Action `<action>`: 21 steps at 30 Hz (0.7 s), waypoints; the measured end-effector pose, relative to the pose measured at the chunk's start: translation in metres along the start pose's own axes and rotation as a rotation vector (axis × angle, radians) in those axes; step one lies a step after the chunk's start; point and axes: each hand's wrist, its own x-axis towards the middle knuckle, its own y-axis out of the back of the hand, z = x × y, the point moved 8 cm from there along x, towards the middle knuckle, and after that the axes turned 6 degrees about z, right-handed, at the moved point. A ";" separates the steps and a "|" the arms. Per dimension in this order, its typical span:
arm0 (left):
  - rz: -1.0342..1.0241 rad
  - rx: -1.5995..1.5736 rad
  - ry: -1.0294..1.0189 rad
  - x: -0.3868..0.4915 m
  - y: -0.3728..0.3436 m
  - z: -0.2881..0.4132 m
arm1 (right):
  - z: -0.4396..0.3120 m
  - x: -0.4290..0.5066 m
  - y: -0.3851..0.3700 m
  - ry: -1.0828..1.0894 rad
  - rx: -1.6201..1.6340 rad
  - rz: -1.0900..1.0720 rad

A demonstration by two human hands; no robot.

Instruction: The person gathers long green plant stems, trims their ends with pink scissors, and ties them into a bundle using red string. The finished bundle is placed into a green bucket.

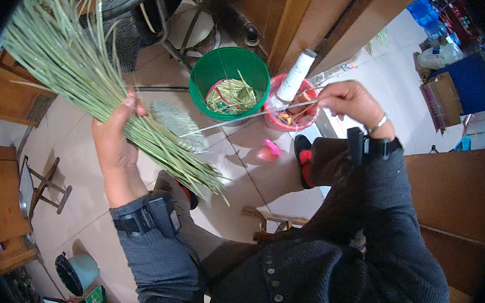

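Note:
My left hand (116, 139) grips a thick bundle of green grass stalks (72, 56), its long ends fanning to the upper left. My right hand (348, 102) pinches the end of a pale strand (245, 117), stretched across to the lower part of the bundle. An oval woven piece (177, 123) shows behind the bundle. Between the hands stands a green plastic bucket (195, 74) with short cut stalks inside. Beside it, a red plastic bucket (274, 120) holds a white wrapped cylinder (295, 75) and thin sticks, close to my right hand.
A pink plastic object (270, 150) lies on the tiled floor near my shoe (304, 162). A metal chair frame (163, 21) and wooden furniture (299, 21) stand ahead. A folding stool (48, 185) and a pale bucket (82, 269) are at left, a cardboard box (444, 101) at right.

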 end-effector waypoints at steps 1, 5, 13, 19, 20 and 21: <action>0.016 0.013 -0.004 0.002 0.003 0.001 | -0.004 -0.003 0.017 0.016 -0.060 0.032; 0.051 0.060 -0.031 0.005 0.015 0.005 | -0.004 -0.004 0.070 0.063 -0.166 0.196; 0.069 0.047 -0.057 0.008 0.019 0.007 | 0.016 0.007 0.117 0.141 -0.147 0.520; 0.098 -0.036 -0.035 0.011 0.016 0.001 | 0.030 0.014 0.132 0.084 -0.114 0.756; 0.073 -0.064 -0.019 0.012 0.013 -0.002 | 0.029 0.015 0.132 0.121 -0.097 0.746; 0.035 -0.109 -0.001 0.012 0.010 -0.003 | 0.032 0.012 0.135 0.091 -0.099 0.788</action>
